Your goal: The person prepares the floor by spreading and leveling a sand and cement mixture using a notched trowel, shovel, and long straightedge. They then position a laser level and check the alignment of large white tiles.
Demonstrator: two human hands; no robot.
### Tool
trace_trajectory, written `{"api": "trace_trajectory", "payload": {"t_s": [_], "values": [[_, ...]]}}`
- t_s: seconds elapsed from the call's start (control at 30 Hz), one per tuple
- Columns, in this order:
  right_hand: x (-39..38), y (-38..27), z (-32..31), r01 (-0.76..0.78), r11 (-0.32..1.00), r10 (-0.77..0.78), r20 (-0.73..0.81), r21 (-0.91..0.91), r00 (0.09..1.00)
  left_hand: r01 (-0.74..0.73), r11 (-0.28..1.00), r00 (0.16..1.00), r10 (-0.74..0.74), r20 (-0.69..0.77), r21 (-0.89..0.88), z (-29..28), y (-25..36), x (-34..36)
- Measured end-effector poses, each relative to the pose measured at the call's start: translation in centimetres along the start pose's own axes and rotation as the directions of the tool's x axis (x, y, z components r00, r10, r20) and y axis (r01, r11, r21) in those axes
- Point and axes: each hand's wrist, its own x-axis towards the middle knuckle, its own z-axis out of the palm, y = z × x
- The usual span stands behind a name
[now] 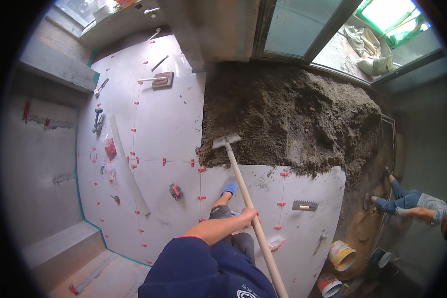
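Note:
My left hand [250,215] is closed around the wooden handle of a long-handled hoe [243,186]. The handle runs from the lower edge up to a flat, pale blade, which rests on the near left part of a dark, damp bed of sand or mortar [303,114]. This bed is rough, with heaped ridges toward the right. My right hand does not show. One of my feet, in a blue covering [230,186], stands on the pale floor tiles [174,139] just short of the bed's edge.
Red levelling clips [164,162] dot the tile joints. A notched trowel [305,205], a red-and-black device [176,191], a long straightedge [126,164] and a handled block [163,80] lie on the tiles. Buckets [342,256] stand lower right; another person [412,202] is at the right.

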Motion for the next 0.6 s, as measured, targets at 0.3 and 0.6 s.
{"api": "trace_trajectory", "payload": {"t_s": [0.3,0.6], "values": [[6.5,-8.4,1.3,0.098,0.989,-0.095,-0.034,0.11,0.995,-0.378,0.92,0.925,0.381,-0.004,0.099,0.0,17.0,0.4],[14.2,-21.7,-0.1,0.463,0.819,-0.476,-0.049,0.338,0.878,-0.216,0.531,0.733,0.643,-0.223,0.82,3.7,29.7,-1.8]]}}
